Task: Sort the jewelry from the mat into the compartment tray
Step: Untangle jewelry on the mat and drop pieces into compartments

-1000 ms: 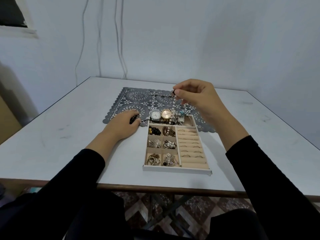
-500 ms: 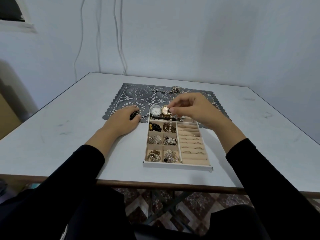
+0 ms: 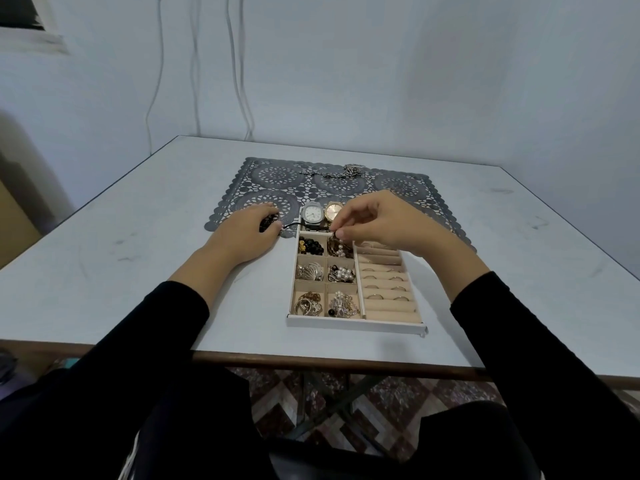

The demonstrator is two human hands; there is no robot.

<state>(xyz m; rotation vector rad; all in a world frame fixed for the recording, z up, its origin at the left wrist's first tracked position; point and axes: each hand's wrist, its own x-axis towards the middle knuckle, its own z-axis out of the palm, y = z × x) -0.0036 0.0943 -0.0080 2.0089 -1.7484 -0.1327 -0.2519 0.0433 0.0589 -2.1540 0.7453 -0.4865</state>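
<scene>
We are pinching a short strand of small white pearl beads between the thumb and fingertips of our right hand. The strand is hanging into the upper right small compartment of the white, beige-lined compartment tray. That compartment is sitting just in front of the section holding a silver square-faced watch and a gold round-faced watch. Our left hand is resting at the near edge of the grey lace-pattern mat. Its fingers are curling round a dark beaded piece, and a black cord is poking out of the fist toward the tray.

We are judging the pearl strand to be light and limp, with smooth beads that could slide out of a loose pinch. Gripping the thread at one end and letting the rest coil down should be gentlest on it. A thin silver chain is lying on the mat's far edge. It is probably just as limp and likely to tangle, so it would be best lifted from its bunched part.

Our right hand is covering the tray's far right corner and the first ring rolls. We cannot tell whether the strand's lower end is touching the jewellery already in that compartment, and no clasp is showing. The dark piece is mostly buried in our left palm, so what kind of jewellery it is remains unclear. The chain is too small to make out its links.
</scene>
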